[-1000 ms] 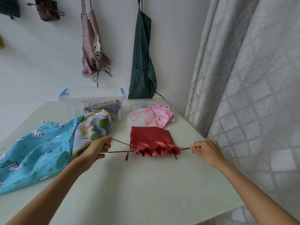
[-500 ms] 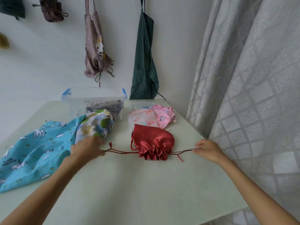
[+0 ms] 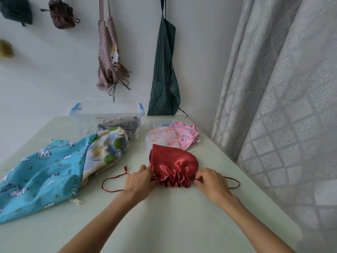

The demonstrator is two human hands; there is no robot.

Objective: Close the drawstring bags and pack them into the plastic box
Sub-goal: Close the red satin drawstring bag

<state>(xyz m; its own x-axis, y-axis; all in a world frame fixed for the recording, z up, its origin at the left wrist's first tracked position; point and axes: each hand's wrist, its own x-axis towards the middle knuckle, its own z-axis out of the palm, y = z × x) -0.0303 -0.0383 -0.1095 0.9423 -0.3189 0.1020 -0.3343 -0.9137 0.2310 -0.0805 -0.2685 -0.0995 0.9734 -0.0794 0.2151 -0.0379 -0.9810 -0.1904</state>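
Our left hand (image 3: pixel 140 181) pinches the gathered neck of the red satin drawstring bag (image 3: pixel 173 166) on its left side, and our right hand (image 3: pixel 211 183) pinches the cord right at the neck's other side, so both hands are closed on the bag with its puckered mouth between them. The red cord (image 3: pixel 111 179) loops slack over the table (image 3: pixel 164 225) to the left, and a shorter loop trails right toward the table's right edge, near the grey curtain (image 3: pixel 282 106). Bare tabletop runs between the bag and the near edge. At the left edge lies a blue unicorn-print bag (image 3: pixel 36 176), overlapped by a tree-print bag (image 3: pixel 107 148). Behind the red bag sit a pale flamingo-print bag (image 3: pixel 160 139) and a pink bag (image 3: pixel 186 134). The clear plastic box (image 3: pixel 107 114), with bags inside, stands at the far edge.
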